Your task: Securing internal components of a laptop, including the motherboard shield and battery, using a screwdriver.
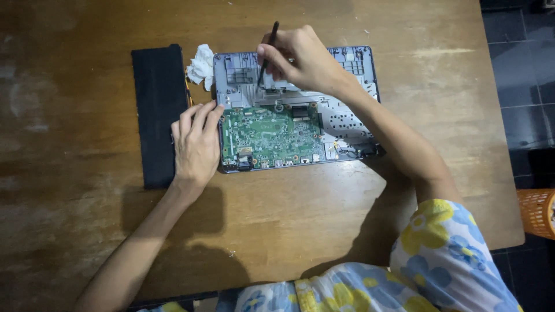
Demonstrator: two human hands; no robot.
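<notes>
**Working a thin tool inside an opened laptop base**

Seen from the head view: resting on the far half of the wooden surface [300, 202], an opened laptop base [295, 110], grey inside, with a green circuit board [270, 134] filling its near left part. Pinching a slim black tool [267, 55] between thumb and fingers, right hand [306, 58], above the far middle of the base; tool tilted, tip down on the grey plastic just beyond the board, upper end sticking out past the knuckles. Lying flat, left hand [196, 144], fingers held together and pointing away, fingertips touching the base's left edge beside the board; gripping nothing, palm partly over a long black slab [157, 112]. Stretching along the left side of the base, that slab, just beside it. Sitting between slab and base near their far ends, a crumpled white tissue [201, 65]. Showing at the near right, a sleeve with yellow and blue flowers [445, 254]. Standing off the surface's right edge on the dark tiled floor [520, 69], an orange basket [537, 212], only partly in view.
</notes>
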